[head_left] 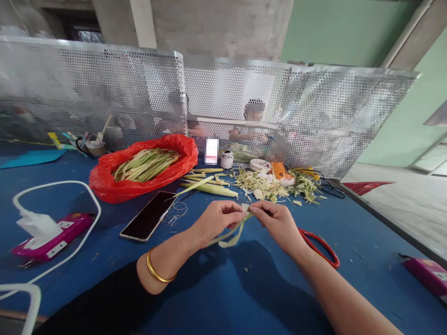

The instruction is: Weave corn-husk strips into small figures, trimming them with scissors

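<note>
My left hand (220,218) pinches a pale green leaf strip (233,239), thumb against the fingers. A loose length of it curls down below that hand. Close by on the right, my right hand (274,217) is closed in a pinch on the strip's pale folded upper end (245,208). Both hands are raised a little over the blue table (216,288). Behind them lie longer green leaf strips (213,188) and a heap of pale leaf scraps (260,184). A red loop-shaped handle (323,246) shows beside my right forearm, its other end hidden.
A red plastic bag (104,186) full of long leaves stands back left. In front lie a phone (148,216) and a magenta power strip (63,235) with a white cable. A perforated metal screen (223,88) runs along the back. People sit behind it. Another magenta strip (428,277) lies right.
</note>
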`<state>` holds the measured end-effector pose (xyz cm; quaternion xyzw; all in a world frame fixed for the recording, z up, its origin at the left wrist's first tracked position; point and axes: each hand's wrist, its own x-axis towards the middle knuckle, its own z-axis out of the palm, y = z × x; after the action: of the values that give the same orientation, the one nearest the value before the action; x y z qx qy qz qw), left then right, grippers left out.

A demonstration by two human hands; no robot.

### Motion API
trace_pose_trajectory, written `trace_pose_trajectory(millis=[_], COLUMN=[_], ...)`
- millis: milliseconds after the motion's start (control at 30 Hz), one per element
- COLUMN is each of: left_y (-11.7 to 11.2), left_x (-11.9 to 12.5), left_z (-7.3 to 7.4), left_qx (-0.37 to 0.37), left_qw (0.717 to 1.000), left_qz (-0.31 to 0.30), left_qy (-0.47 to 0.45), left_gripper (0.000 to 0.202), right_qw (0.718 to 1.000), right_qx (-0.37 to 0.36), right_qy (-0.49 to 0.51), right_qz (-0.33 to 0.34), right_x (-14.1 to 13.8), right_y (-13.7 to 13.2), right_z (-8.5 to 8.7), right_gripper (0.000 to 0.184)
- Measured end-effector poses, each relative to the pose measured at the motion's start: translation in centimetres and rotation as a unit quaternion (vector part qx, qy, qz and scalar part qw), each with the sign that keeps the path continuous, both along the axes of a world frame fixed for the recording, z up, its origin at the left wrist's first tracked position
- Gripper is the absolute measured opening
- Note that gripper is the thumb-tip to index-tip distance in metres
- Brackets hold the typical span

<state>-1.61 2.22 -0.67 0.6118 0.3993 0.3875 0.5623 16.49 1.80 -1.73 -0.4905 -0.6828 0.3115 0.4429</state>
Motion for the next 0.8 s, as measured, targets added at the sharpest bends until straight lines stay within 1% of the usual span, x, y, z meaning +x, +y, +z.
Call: trace_pose_trajectory(millis=[100, 200, 300, 367, 433, 500, 567, 633, 700, 800], left_y=[-0.2, -0.4, -0.6, -0.6, -0.5, -0.5, -0.5, -0.5, -0.5, -0.4], left_x=[0.2, 0.4, 0.5, 0.5, 0.5, 0.5, 0.6, 0.7, 0.8, 1.0], left_z=[-0.2, -0.3, -0.3, -0.2, 0.0, 0.1, 0.1, 0.0, -0.2, -0.6], left_qx=[-0.040, -0.103, -0.167, -0.193, -0.198, -0.188, -0.170, -0.159, -0.160, -0.183], left_qw=[0.999, 0.995, 0.986, 0.980, 0.977, 0.979, 0.982, 0.983, 0.982, 0.974], left_qz=[-0.015, -0.013, -0.009, -0.011, -0.002, 0.012, 0.021, 0.026, 0.042, 0.068], left_qy=[-0.003, -0.009, -0.022, -0.054, -0.080, -0.084, -0.079, -0.083, -0.095, -0.116], left_gripper=[0.009, 0.009, 0.009, 0.009, 0.008, 0.006, 0.003, 0.004, 0.004, 0.003], right_qw=[1.000, 1.000, 1.000, 0.999, 0.995, 0.986, 0.981, 0.985, 0.991, 0.997], right_qx=[0.011, 0.009, -0.011, -0.041, -0.086, -0.140, -0.168, -0.158, -0.121, -0.063], right_qy=[-0.009, -0.003, 0.016, 0.028, 0.041, 0.055, 0.061, 0.061, 0.055, 0.032], right_qz=[-0.006, -0.011, -0.002, 0.013, 0.037, 0.071, 0.075, 0.042, 0.003, -0.022], right_x=[-0.1, -0.2, -0.2, -0.2, -0.2, -0.3, -0.5, -0.6, -0.7, -0.7], right_y=[0.0, 0.0, -0.1, -0.1, -0.1, -0.1, -0.1, 0.0, 0.1, 0.2], right_z=[-0.1, -0.3, -0.2, -0.1, -0.1, -0.2, -0.5, -1.0, -1.4, -1.6], right_gripper=[0.023, 0.024, 0.027, 0.028, 0.027, 0.028, 0.030, 0.029, 0.028, 0.027])
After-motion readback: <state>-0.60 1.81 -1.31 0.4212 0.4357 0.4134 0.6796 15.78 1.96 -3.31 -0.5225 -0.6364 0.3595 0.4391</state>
